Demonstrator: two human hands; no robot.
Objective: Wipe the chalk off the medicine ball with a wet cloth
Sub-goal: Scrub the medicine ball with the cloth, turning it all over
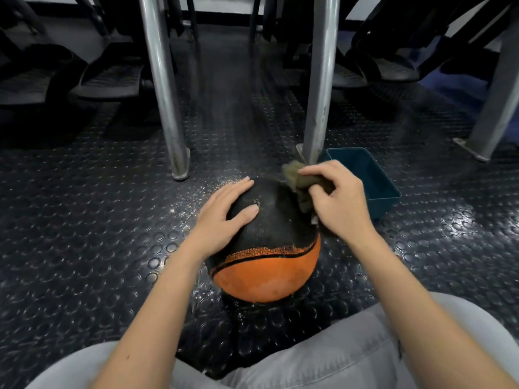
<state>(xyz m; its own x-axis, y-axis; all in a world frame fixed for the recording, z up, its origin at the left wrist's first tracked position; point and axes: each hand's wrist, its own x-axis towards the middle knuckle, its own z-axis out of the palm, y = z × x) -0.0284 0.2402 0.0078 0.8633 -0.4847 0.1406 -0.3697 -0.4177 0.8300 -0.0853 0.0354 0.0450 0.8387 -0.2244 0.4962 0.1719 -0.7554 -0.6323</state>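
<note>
Knees [351, 355] in grey trousers fill the bottom edge of the frame, spread apart so that the medicine ball [269, 273] sits on the studded rubber floor [84, 234] between and just ahead of them, at the centre of the frame. Left hand [222, 217] lies flat on the upper left of the ball, fingers straight and spread, holding nothing. This open grip is judged to be a brace that stops the ball rolling under wiping pressure. Right hand [337, 203] has its grip closed: fingers and thumb curl round a bunched olive cloth [297, 178], pressed against the upper right of the ball's black panel. A blue tub [373, 181] stands on the floor just beyond the right hand, near enough for re-wetting the cloth; its contents cannot be made out. Pale smudges show on the orange lower panel, probably chalk not yet wiped. Bright specks glint on the floor round the ball.
</note>
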